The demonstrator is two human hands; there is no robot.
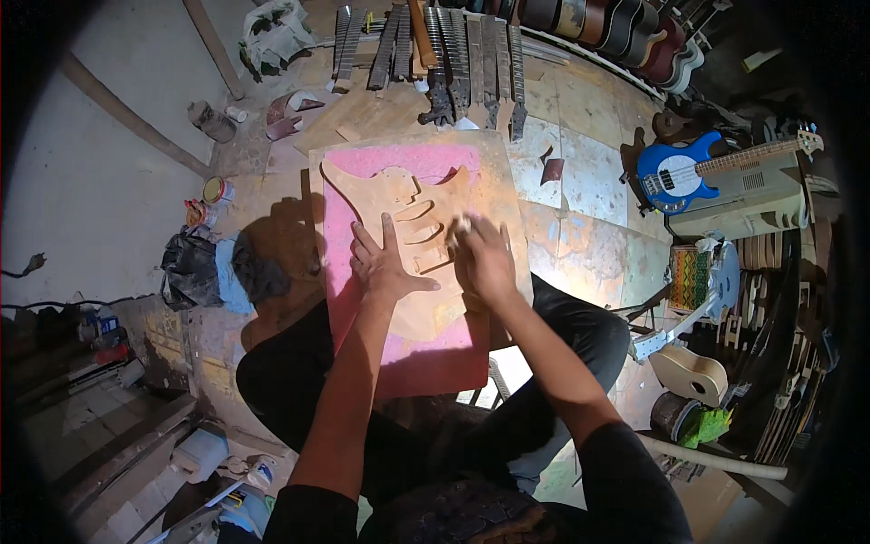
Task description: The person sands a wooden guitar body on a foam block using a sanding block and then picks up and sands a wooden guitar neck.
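A bare wooden electric guitar body (pixel 419 313) with routed cavities lies flat on a pink pad (pixel 430 370), which rests on a small board-topped table (pixel 500 186) in front of me. My left hand (pixel 384 270) is pressed down on the left part of the body, fingers spread and thumb stretched out. Over the right edge of the body, my right hand (pixel 488 265) has its fingers curled round a small pale piece, smeared by motion; I cannot make out its kind. The hand covers part of that edge.
Several guitar necks (pixel 453 59) lie beyond the table, with acoustic guitar bodies (pixel 616 32) behind at the far right. A blue bass guitar (pixel 680 172) sits at the right. Black and blue bags (pixel 192 270) lie on the left. My crossed legs flank the table.
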